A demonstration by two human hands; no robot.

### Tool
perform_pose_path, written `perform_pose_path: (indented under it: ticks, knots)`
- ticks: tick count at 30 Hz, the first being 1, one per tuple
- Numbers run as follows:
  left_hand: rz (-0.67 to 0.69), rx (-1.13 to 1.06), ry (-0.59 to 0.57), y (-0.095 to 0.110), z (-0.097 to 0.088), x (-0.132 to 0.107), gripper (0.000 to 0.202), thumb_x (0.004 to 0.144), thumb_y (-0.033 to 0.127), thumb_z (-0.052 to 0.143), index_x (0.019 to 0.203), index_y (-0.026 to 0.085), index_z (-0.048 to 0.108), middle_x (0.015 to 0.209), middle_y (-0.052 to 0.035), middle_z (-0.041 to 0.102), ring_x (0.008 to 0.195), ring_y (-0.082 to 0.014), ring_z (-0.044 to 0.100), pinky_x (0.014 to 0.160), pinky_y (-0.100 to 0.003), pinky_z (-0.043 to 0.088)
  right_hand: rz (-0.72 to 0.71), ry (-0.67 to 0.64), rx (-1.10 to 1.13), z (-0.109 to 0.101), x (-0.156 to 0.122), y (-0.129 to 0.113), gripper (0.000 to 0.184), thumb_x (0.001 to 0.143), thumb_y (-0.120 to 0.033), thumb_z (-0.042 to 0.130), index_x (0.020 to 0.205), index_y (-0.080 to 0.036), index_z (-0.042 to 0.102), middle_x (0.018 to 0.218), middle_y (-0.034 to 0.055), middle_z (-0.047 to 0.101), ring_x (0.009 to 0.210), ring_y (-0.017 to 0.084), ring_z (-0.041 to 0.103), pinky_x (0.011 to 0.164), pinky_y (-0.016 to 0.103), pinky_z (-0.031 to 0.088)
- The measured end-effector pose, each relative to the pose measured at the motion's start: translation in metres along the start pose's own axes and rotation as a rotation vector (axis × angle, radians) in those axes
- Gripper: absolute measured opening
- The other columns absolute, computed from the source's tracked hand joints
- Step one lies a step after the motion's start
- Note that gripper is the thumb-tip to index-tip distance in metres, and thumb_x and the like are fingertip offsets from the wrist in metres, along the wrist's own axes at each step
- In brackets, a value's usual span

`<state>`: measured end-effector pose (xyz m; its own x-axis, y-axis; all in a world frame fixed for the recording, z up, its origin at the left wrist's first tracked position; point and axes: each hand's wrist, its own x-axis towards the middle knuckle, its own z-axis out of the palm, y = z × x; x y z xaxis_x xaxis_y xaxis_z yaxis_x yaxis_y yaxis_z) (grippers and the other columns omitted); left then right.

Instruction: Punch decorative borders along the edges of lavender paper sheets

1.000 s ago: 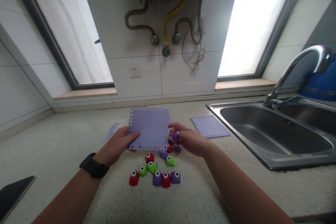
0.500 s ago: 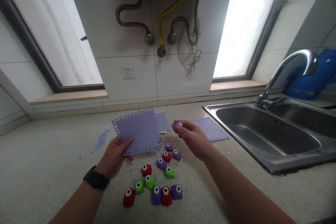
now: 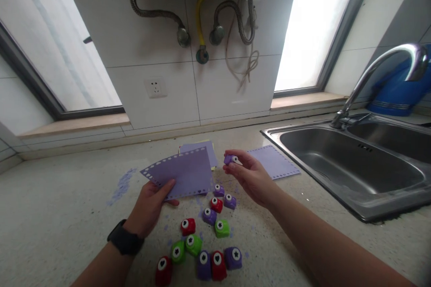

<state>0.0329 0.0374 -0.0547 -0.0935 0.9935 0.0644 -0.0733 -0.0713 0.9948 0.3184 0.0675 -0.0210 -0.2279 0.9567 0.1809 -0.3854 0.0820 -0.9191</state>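
My left hand [image 3: 150, 204] pinches a lilac paper sheet [image 3: 183, 172] by its near corner; the sheet has punched holes along its edges and is held above the counter. My right hand [image 3: 251, 177] is closed on a small purple paper punch [image 3: 230, 159], held just right of the sheet. Below both hands several small red, green and purple punches [image 3: 207, 237] lie scattered on the speckled counter [image 3: 67, 215]. A black watch [image 3: 125, 240] sits on my left wrist.
Another punched lilac sheet [image 3: 274, 161] lies by the steel sink [image 3: 353, 166] on the right, with a tap [image 3: 377, 76] over it. More paper [image 3: 204, 150] lies behind the held sheet. Lilac paper bits [image 3: 121, 184] litter the counter at left. Pipes and a wall socket [image 3: 155, 87] are behind.
My right hand has pulled the purple punch off the sheet's edge and lifted it to the right. The left hand has turned the sheet flatter. The view has tilted down.
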Motion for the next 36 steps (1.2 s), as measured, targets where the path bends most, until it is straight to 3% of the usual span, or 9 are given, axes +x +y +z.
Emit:
perform_pose_path:
  ticks: [4,7,10,14,19,24,36]
  knots:
    - [-0.008,0.115,-0.011,0.000,0.000,0.000,0.035,0.081,0.042,0.077,0.104,0.015,0.074,0.101,-0.0059,0.078,0.054,-0.0170,0.068,0.056,-0.032,0.058,-0.161,0.018,-0.227,-0.001,0.003,0.005,0.032,0.089,-0.035,0.071,0.119,-0.025,0.066,0.095,0.0024,0.069,0.085,0.016,0.064,0.086,0.037,0.053]
    - [-0.016,0.227,-0.015,0.000,-0.003,0.000,0.036,0.082,0.045,0.076,0.102,0.015,0.075,0.096,-0.0072,0.080,0.059,-0.0215,0.072,0.063,-0.035,0.058,-0.304,0.062,-0.208,0.003,-0.001,0.003,0.053,0.080,-0.025,0.080,0.127,-0.031,0.057,0.104,0.0016,0.067,0.089,0.016,0.064,0.085,0.036,0.055]
    - [0.001,0.344,0.006,-0.001,-0.008,0.000,0.035,0.081,0.049,0.075,0.095,0.016,0.075,0.083,-0.0065,0.080,0.068,-0.0264,0.075,0.077,-0.039,0.057,-0.461,0.017,-0.293,0.007,-0.008,-0.002,0.044,0.078,-0.021,0.083,0.115,-0.028,0.061,0.109,0.0048,0.067,0.097,0.019,0.064,0.091,0.039,0.054]
    - [0.048,0.452,0.036,-0.003,-0.015,0.000,0.033,0.082,0.049,0.073,0.094,0.019,0.076,0.071,-0.0044,0.078,0.077,-0.0292,0.075,0.092,-0.044,0.052,-0.647,-0.035,-0.470,0.008,-0.017,-0.006,0.041,0.080,-0.020,0.081,0.116,-0.029,0.064,0.108,0.0059,0.065,0.103,0.023,0.062,0.092,0.043,0.053]
    - [0.088,0.439,0.038,0.001,-0.015,0.000,0.025,0.083,0.044,0.074,0.091,0.021,0.076,0.079,-0.0040,0.079,0.071,-0.0258,0.075,0.080,-0.040,0.058,-0.690,-0.066,-0.511,0.008,-0.020,-0.009,0.044,0.080,-0.018,0.082,0.119,-0.031,0.064,0.107,0.0051,0.066,0.099,0.022,0.062,0.090,0.043,0.053]
    - [0.150,0.250,-0.095,0.001,-0.015,0.000,0.018,0.087,0.036,0.072,0.100,0.024,0.078,0.110,-0.0050,0.077,0.074,-0.0238,0.074,0.067,-0.039,0.063,-0.706,-0.065,-0.524,0.010,-0.019,-0.011,0.041,0.082,-0.021,0.080,0.118,-0.029,0.064,0.106,0.0054,0.066,0.097,0.022,0.063,0.088,0.042,0.054]
    - [0.181,0.199,-0.110,-0.003,-0.017,0.002,0.013,0.089,0.028,0.071,0.099,0.027,0.079,0.109,-0.0032,0.075,0.079,-0.0215,0.073,0.067,-0.034,0.065,-0.756,-0.159,-0.573,0.011,-0.019,-0.013,0.041,0.082,-0.019,0.080,0.118,-0.026,0.063,0.105,0.0058,0.067,0.097,0.021,0.064,0.086,0.040,0.055]
